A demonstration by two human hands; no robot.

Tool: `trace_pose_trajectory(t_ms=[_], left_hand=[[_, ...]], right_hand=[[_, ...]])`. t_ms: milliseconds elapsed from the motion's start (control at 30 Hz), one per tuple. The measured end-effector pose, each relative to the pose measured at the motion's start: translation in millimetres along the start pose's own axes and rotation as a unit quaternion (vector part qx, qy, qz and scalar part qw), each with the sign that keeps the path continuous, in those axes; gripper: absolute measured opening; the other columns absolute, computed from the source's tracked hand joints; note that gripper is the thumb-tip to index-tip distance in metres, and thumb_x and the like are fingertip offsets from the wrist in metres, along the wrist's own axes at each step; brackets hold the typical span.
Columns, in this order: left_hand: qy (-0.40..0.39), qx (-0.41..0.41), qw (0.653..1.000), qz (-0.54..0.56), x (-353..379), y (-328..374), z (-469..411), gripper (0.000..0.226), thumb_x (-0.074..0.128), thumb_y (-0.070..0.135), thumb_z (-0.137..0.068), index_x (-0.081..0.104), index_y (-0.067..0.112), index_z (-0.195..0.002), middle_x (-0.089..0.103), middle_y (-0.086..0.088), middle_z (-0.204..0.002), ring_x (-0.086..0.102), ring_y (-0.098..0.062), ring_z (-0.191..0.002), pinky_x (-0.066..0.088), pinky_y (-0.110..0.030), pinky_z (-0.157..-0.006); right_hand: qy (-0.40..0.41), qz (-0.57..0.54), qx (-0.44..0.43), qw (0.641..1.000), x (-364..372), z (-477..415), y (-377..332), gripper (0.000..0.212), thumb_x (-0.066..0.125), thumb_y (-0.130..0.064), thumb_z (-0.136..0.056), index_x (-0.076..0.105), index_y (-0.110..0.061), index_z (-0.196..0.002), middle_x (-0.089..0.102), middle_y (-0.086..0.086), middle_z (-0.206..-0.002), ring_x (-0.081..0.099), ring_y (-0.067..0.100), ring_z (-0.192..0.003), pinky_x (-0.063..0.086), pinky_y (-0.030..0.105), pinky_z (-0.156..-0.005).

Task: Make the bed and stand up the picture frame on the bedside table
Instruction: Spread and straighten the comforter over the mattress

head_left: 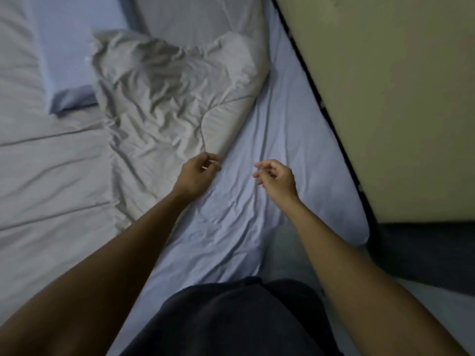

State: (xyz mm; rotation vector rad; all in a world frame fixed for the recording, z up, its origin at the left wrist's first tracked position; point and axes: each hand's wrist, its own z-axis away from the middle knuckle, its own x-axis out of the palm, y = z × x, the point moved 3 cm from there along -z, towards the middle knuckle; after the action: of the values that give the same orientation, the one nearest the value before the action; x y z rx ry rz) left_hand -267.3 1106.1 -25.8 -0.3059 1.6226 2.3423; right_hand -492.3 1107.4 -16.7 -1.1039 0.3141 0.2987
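A crumpled white duvet [164, 98] lies bunched on the bed, its folded edge running down toward my hands. A pale blue fitted sheet [290, 140] covers the bare right part of the mattress. My left hand [198, 173] hovers at the duvet's lower edge, fingers curled and apart, holding nothing. My right hand [276, 179] floats over the blue sheet a little to the right, fingers loosely spread and empty. A blue pillow [64, 52] lies at the upper left, partly under the duvet. No picture frame or bedside table is in view.
A beige wall [385, 86] with a dark border strip runs along the bed's right side. A dark floor area [424, 253] lies beyond the mattress corner at the lower right. My dark shorts [231, 317] show at the bottom.
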Motion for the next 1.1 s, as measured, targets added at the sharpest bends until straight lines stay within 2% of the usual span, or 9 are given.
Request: trace_pose_trajectory(t_ms=[67, 167, 333, 467, 600, 700, 833, 967, 1100], left_hand=[[0.046, -0.025, 0.999, 0.002, -24, -8, -2, 0.024, 0.052, 0.018, -0.094, 0.068, 0.022, -0.111, 0.074, 0.005, -0.095, 0.069, -0.016, -0.085, 0.051, -0.024, -0.069], [0.108, -0.063, 0.992, 0.012, -51, -26, -5, 0.023, 0.052, 0.024, -0.095, 0.067, 0.027, -0.113, 0.072, 0.006, -0.097, 0.068, -0.013, -0.089, 0.054, -0.029, -0.075], [0.192, -0.115, 0.974, 0.03, -74, -63, -21, 0.022, 0.052, 0.032, -0.097, 0.064, 0.032, -0.116, 0.068, 0.007, -0.104, 0.065, -0.007, -0.093, 0.055, -0.027, -0.078], [0.248, -0.138, 0.958, 0.05, -90, -99, -56, 0.019, 0.056, 0.032, -0.097, 0.065, 0.031, -0.114, 0.066, 0.012, -0.105, 0.062, -0.002, -0.093, 0.045, -0.014, -0.067], [0.297, -0.175, 0.937, 0.062, -108, -134, -103, 0.021, 0.058, 0.032, -0.096, 0.063, 0.035, -0.115, 0.063, 0.017, -0.113, 0.06, 0.0, -0.099, 0.043, -0.011, -0.072], [0.33, -0.188, 0.925, 0.034, -124, -155, -142, 0.025, 0.058, 0.029, -0.096, 0.062, 0.032, -0.12, 0.06, 0.017, -0.121, 0.055, -0.001, -0.11, 0.042, -0.018, -0.087], [0.361, -0.183, 0.913, -0.043, -149, -187, -194, 0.03, 0.059, 0.025, -0.094, 0.061, 0.025, -0.123, 0.052, 0.01, -0.135, 0.047, -0.008, -0.126, 0.036, -0.024, -0.101], [0.392, -0.22, 0.891, -0.068, -168, -225, -229, 0.049, 0.068, 0.021, -0.085, 0.054, 0.016, -0.132, 0.031, -0.01, -0.156, 0.029, -0.026, -0.144, 0.026, -0.036, -0.116], [0.389, -0.271, 0.878, -0.07, -171, -256, -248, 0.079, 0.073, 0.021, -0.079, 0.035, 0.014, -0.148, 0.012, -0.014, -0.163, 0.015, -0.029, -0.149, 0.019, -0.039, -0.119]], right_hand=[[-0.046, 0.014, -0.03, 0.998, 22, -25, -23, 0.02, 0.053, -0.013, -0.095, 0.071, -0.021, -0.099, 0.075, 0.0, -0.089, 0.071, 0.014, -0.076, 0.058, 0.031, -0.076], [-0.12, 0.043, -0.072, 0.989, 61, -61, -46, 0.019, 0.055, -0.013, -0.095, 0.07, -0.025, -0.096, 0.075, -0.002, -0.087, 0.071, 0.013, -0.075, 0.058, 0.03, -0.075], [-0.222, 0.117, -0.126, 0.96, 135, -120, -63, 0.018, 0.057, -0.019, -0.092, 0.071, -0.03, -0.091, 0.075, -0.007, -0.085, 0.071, 0.017, -0.081, 0.06, 0.043, -0.082], [-0.268, 0.169, -0.187, 0.93, 206, -173, -82, 0.019, 0.059, -0.017, -0.09, 0.073, -0.028, -0.096, 0.075, -0.011, -0.087, 0.069, 0.005, -0.085, 0.057, 0.028, -0.081], [-0.304, 0.201, -0.243, 0.899, 271, -228, -100, 0.021, 0.056, -0.014, -0.093, 0.072, -0.025, -0.102, 0.073, -0.011, -0.095, 0.067, -0.001, -0.089, 0.051, 0.012, -0.077], [-0.333, 0.224, -0.332, 0.854, 321, -272, -117, 0.027, 0.053, -0.013, -0.09, 0.069, -0.021, -0.11, 0.069, -0.007, -0.102, 0.064, 0.007, -0.098, 0.053, 0.024, -0.087], [-0.282, 0.249, -0.455, 0.807, 395, -335, -155, 0.043, 0.054, -0.013, -0.079, 0.063, -0.016, -0.121, 0.063, 0.004, -0.116, 0.059, 0.024, -0.11, 0.05, 0.041, -0.097], [-0.188, 0.286, -0.512, 0.788, 461, -391, -207, 0.061, 0.04, -0.008, -0.071, 0.056, -0.008, -0.13, 0.055, 0.014, -0.133, 0.051, 0.034, -0.127, 0.042, 0.043, -0.107], [-0.184, 0.423, -0.485, 0.743, 511, -441, -243, 0.075, 0.045, 0.001, -0.082, 0.027, -0.013, -0.154, 0.013, 0.005, -0.167, 0.016, 0.023, -0.153, 0.025, 0.036, -0.12]])
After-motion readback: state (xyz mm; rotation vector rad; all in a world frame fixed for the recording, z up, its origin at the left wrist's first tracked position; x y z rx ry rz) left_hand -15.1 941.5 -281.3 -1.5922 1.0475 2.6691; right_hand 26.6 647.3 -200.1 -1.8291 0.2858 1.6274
